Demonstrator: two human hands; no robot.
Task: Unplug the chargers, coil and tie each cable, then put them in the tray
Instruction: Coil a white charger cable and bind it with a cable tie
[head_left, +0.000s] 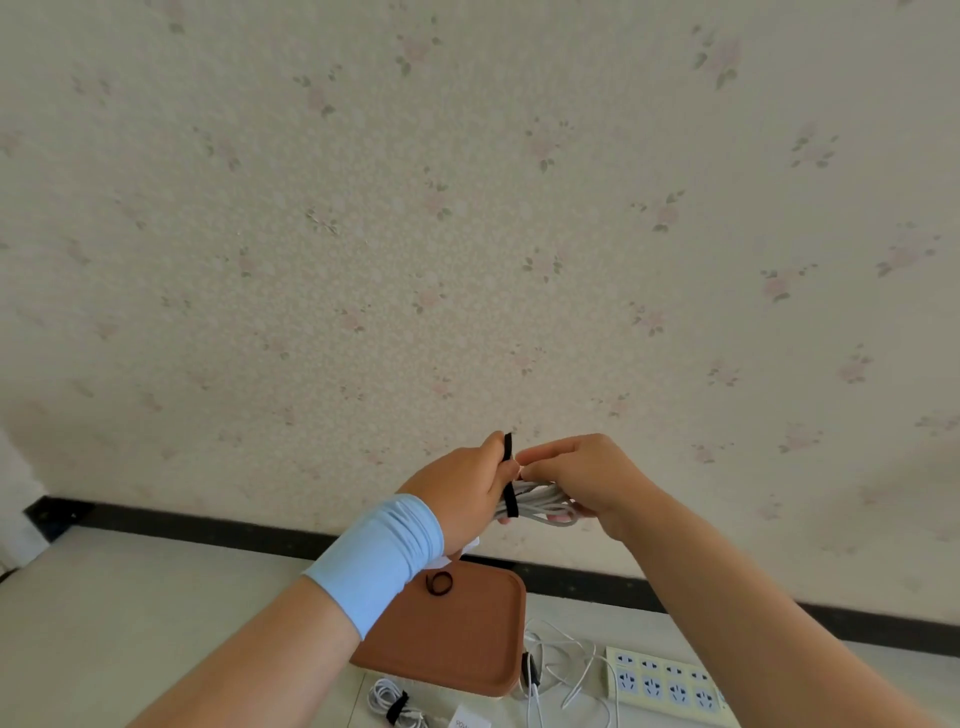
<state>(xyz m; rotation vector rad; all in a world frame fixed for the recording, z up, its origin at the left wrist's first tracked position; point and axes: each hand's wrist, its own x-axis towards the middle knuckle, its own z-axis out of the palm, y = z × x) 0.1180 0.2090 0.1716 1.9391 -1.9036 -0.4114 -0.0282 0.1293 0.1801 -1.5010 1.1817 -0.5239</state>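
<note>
hands wrap black tie around coiled cable.

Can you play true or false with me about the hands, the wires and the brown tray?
1. Both hands hold a bunch of white cable up in the air. True: the left hand and right hand grip the coiled white cable in front of the wall.
2. The strap around that cable is red. False: the strap is black.
3. The brown tray is full of chargers. False: only a small black ring shows in it.
4. A tied white cable lies on the table in front of the tray. True.
5. The power strip is left of the tray. False: it lies to the right, with a loose white cable between them.
</note>
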